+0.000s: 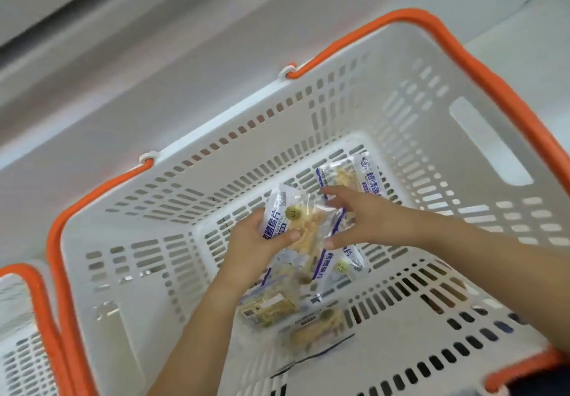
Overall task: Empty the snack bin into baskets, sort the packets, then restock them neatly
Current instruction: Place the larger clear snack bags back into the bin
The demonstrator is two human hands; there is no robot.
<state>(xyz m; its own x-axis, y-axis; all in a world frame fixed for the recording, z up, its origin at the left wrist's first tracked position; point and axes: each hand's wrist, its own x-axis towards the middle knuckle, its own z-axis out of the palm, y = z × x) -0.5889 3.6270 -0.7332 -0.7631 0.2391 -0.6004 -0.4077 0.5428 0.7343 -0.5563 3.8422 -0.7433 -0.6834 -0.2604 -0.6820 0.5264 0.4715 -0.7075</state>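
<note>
— Packets in the white basket (401, 111)?
— Roughly five. Left hand (256, 244) gripped one fish-snack packet (296, 219); right hand (357, 219) hovered spread above it.
— Baskets?
— Two; the second basket (18, 318) sat left.

Matt white plastic basket (354, 93), glossy orange handles (481, 65), shiny clear-film snack packets (296, 219)

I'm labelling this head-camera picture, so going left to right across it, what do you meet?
Second basket at the edge → orange handle of the big basket → left hand holding a packet → right hand → the basket's far-right orange handle.
</note>
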